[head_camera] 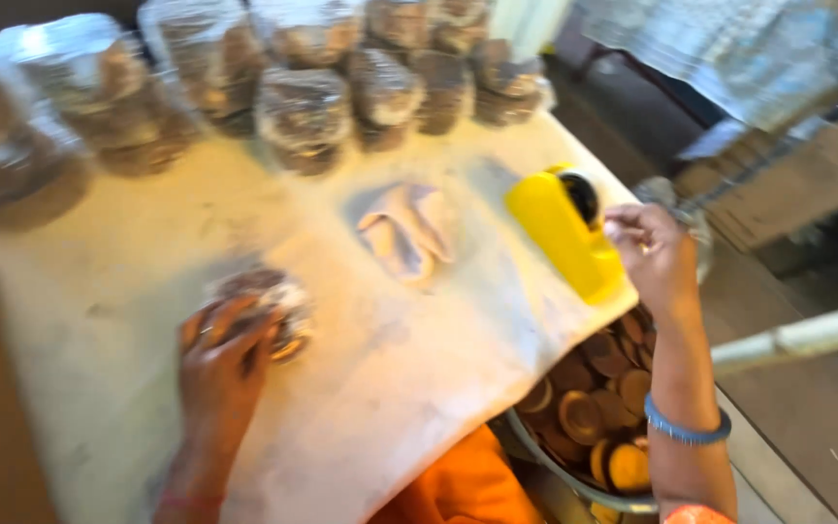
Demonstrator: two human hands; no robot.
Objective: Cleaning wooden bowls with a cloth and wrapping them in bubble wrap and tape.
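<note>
My left hand (223, 361) presses down on a clear plastic bag (269, 301) filled with small brown round clay cups, lying on the pale board (99, 320). My right hand (654, 254) is raised at the board's right edge, just beside a yellow tape dispenser (563, 231); its fingers are curled, and I cannot tell whether anything thin is pinched in them. A blue bangle is on my right wrist. Below that arm stands a metal bowl (574, 477) full of loose brown clay cups (584, 412).
Several filled and closed clear bags (303, 116) of clay cups stand in rows along the far edge of the board. A folded piece of pale cloth or plastic (409, 233) lies mid-board. A pale pipe (807, 335) crosses at right; orange cloth is below.
</note>
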